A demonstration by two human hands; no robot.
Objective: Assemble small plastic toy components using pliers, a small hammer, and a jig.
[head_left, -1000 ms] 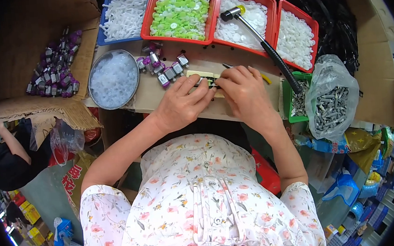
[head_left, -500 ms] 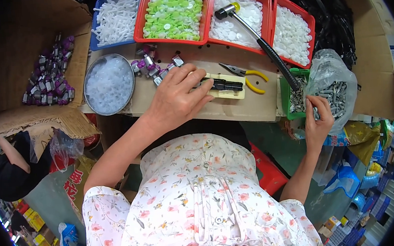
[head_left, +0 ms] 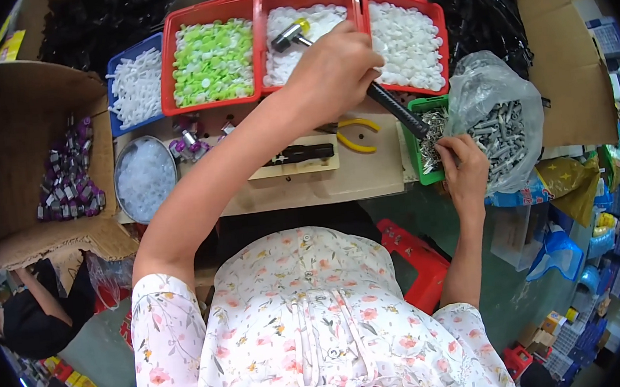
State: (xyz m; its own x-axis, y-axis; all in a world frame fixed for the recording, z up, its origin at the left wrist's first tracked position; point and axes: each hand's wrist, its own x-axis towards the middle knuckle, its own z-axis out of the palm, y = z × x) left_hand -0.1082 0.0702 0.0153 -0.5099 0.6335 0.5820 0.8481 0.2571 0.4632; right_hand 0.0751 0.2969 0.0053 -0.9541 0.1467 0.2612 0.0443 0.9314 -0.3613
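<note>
My left hand [head_left: 337, 69] is curled over the shaft of a hammer [head_left: 397, 108] with a black grip. The hammer's head [head_left: 286, 38] rests over a red bin of white discs. Below my left forearm lies a cream block [head_left: 328, 164] with a black part [head_left: 309, 152] set in it. Yellow-handled pliers [head_left: 365, 148] lie beyond the block, partly hidden by my forearm. My right hand [head_left: 466, 169] has its fingertips pinched together at the rim of a green bin [head_left: 416, 156] of small metal pins [head_left: 433, 125]. What they hold is too small to make out.
Red bins of green discs [head_left: 214, 62] and white discs [head_left: 404, 45] stand at the back, beside a blue tray [head_left: 120, 110] of white sticks. A round bowl [head_left: 145, 180] and purple-and-metal parts [head_left: 69, 181] are left. A plastic bag [head_left: 496, 89] of metal parts is right.
My left hand has left the cream block and black part and reached out to the hammer. My right hand has moved slightly toward the green bin. The whole view has shifted.
</note>
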